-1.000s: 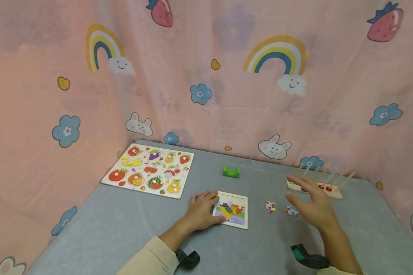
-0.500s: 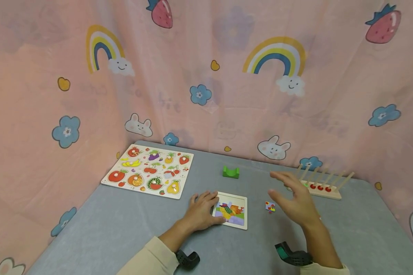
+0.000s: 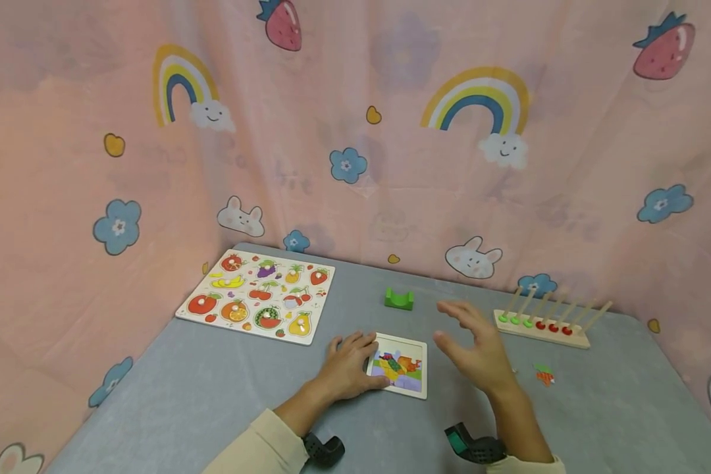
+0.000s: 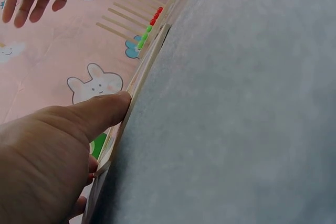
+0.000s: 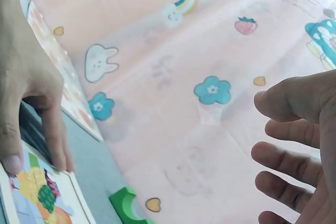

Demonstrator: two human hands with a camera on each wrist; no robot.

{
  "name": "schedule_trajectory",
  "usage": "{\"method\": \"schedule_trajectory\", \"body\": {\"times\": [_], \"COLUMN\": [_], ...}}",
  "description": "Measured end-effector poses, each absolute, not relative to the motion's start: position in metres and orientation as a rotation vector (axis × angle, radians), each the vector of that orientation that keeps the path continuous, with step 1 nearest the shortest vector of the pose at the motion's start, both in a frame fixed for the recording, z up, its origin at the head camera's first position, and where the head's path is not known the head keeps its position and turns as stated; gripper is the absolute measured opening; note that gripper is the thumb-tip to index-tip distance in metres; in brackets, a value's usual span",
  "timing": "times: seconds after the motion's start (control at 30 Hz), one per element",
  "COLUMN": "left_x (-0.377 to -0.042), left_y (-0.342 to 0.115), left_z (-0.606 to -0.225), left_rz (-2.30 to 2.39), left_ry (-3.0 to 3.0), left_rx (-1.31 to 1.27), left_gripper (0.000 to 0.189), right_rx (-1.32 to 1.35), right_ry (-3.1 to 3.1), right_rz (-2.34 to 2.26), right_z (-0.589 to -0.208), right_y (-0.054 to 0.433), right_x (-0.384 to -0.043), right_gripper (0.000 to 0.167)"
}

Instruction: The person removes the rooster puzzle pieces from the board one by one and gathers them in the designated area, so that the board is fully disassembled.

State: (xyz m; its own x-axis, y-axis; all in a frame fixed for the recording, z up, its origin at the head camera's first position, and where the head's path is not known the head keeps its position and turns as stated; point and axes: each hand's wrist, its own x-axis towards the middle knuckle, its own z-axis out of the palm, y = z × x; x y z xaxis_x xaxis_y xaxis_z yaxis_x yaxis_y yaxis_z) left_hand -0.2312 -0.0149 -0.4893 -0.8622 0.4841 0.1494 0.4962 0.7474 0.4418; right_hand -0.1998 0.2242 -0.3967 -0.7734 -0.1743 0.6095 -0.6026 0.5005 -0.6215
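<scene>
A small wooden jigsaw tray (image 3: 416, 388) with a partly filled colourful picture lies on the table in front of me. My left hand (image 3: 348, 370) holds its left side, thumb at the near edge and fingers at the far edge. In the left wrist view the thumb (image 4: 107, 109) presses on the tray's rim. My right hand (image 3: 476, 349) hovers to the right of the tray, fingers spread apart and thumb away from them. Nothing shows between its fingers in the right wrist view. An orange-and-green puzzle piece (image 3: 544, 374) lies on the table to its right.
A fruit peg puzzle board (image 3: 308, 332) lies at the back left. Behind the tray sits a green notched block (image 3: 399, 300). At the back right stands a wooden peg rack (image 3: 577, 340) with green and red beads. A pink patterned curtain (image 3: 385, 197) hangs behind the table.
My right hand has moved left toward the tray, uncovering the rack and the orange-and-green piece while hiding the other loose pieces. The left hand and tray stay in place.
</scene>
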Motion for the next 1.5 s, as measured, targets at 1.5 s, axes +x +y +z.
{"method": "schedule_trajectory", "body": {"times": [1.5], "left_x": [-0.231], "left_y": [-0.014], "left_z": [-0.489], "left_rz": [-0.742], "left_ry": [-2.896], "left_rx": [-0.816], "left_gripper": [0.071], "right_rx": [0.684], "right_ry": [-2.573], "right_rz": [0.986], "right_z": [-0.493], "right_y": [0.178], "right_x": [-0.222], "right_gripper": [0.037]}}
